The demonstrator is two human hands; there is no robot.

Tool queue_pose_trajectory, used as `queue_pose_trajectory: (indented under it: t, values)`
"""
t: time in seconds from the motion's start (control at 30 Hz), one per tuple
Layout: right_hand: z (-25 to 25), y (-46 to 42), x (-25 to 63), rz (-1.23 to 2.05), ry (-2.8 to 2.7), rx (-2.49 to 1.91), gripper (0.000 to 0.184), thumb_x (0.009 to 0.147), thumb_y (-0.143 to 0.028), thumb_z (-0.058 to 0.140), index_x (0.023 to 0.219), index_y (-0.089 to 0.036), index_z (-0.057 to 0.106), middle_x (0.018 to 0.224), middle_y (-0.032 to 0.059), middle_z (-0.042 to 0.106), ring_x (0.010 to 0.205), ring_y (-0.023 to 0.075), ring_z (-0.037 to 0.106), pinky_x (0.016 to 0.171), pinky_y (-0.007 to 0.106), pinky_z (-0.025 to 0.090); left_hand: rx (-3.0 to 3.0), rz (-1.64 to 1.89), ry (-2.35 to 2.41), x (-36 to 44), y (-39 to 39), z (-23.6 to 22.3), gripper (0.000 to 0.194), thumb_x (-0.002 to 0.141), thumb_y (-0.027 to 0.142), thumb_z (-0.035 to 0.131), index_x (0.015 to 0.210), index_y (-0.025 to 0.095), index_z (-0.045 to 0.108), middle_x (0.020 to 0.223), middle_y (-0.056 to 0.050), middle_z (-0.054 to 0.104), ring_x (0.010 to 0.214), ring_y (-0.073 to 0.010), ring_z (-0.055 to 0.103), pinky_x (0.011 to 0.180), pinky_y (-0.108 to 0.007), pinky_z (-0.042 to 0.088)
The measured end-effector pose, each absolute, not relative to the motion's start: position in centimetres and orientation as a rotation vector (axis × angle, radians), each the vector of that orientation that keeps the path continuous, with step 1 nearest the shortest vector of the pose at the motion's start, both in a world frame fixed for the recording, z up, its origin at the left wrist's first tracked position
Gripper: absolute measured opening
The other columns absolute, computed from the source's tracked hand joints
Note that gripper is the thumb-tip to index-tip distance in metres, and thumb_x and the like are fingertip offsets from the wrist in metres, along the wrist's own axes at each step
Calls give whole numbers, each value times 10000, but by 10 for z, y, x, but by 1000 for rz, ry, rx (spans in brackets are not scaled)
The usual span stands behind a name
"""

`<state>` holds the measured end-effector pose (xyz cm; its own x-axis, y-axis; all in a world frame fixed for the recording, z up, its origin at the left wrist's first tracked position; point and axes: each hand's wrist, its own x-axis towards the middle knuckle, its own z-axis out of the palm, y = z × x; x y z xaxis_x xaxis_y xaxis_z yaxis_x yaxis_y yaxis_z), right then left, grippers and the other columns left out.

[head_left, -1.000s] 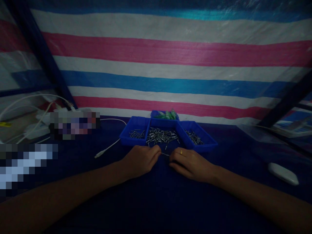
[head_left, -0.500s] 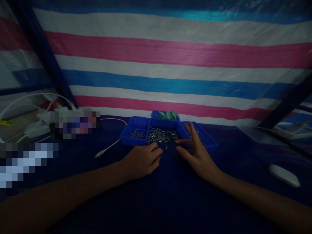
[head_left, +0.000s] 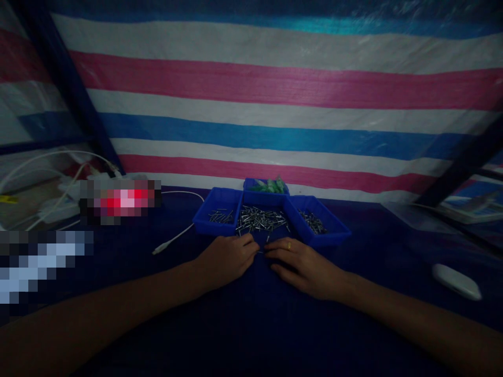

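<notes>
In front of the trays, my left hand has its thumb and fingers pinched together. A thin metal pin pokes out of its fingertips. My right hand lies low over the dark blue table, fingers stretched toward the left fingertips and thumb apart from them; a ring is on one finger. Just beyond both hands is a loose pile of shiny metal pins. One single pin lies between the pile and the right fingers. The pins are too small and dim to tell their exact kind.
Left of the pile stands a blue tray with some pins, right of it another blue tray with pins. A back tray holds green-and-white packets. A white cable lies left, a white rounded object right. Striped sheeting closes the back.
My right hand has come down and left from beside the right tray, its raised fingers lowering toward my left hand. The left hand has barely moved. The right tray's pins now show.
</notes>
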<state>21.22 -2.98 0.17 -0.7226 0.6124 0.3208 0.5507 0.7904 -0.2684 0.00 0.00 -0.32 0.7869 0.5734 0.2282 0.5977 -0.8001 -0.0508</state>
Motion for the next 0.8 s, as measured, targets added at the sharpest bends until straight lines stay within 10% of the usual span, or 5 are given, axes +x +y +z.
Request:
queue_pose_trajectory:
  t: [0.37,0.8]
  values:
    - [2,-40,234,-98,-2756,-284,204,778,-339,461,865,-263,629,715,31,645,578,169,595,506,320,469,-2912,-358,-750,-2,-1,-1,172,906,197,386,963,174,546,864,-15,568,760,-130,564,616,-220,441]
    - [5,-25,219,129,-2710,-690,168,857,-209,458,972,-149,566,986,87,555,894,170,512,766,313,453,-2943,-550,-438,-3,4,-8,200,909,166,370,933,119,562,863,-55,577,810,-159,523,737,-264,446]
